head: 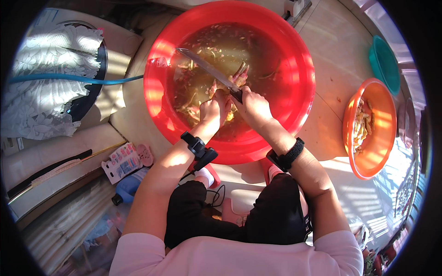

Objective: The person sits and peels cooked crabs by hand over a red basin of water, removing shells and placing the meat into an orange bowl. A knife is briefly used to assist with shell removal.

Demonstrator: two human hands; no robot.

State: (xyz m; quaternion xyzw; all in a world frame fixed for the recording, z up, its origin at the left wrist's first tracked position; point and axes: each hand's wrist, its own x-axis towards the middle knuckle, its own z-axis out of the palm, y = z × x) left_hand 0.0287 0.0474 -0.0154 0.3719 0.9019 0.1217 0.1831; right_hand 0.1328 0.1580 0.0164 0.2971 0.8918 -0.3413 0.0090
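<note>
A large red plastic basin (228, 151) holds murky water with root pieces and scraps in it. Over the water, my right hand (253, 105) grips the dark handle of a knife (210, 69), whose long blade points up and to the left. My left hand (215, 107) is closed around a knobbly root, probably ginger (240, 77), with pinkish stem stubs. The blade lies across the root close to my left fingers. Where exactly the edge touches the root cannot be told. Both wrists wear black straps.
An orange basin (369, 165) with pale root pieces (362, 127) stands at the right, below a teal basin (385, 65). A blue hose (117, 81) reaches the red basin's left rim. A blue bottle (126, 189) and lace-covered appliance (124, 45) are at the left.
</note>
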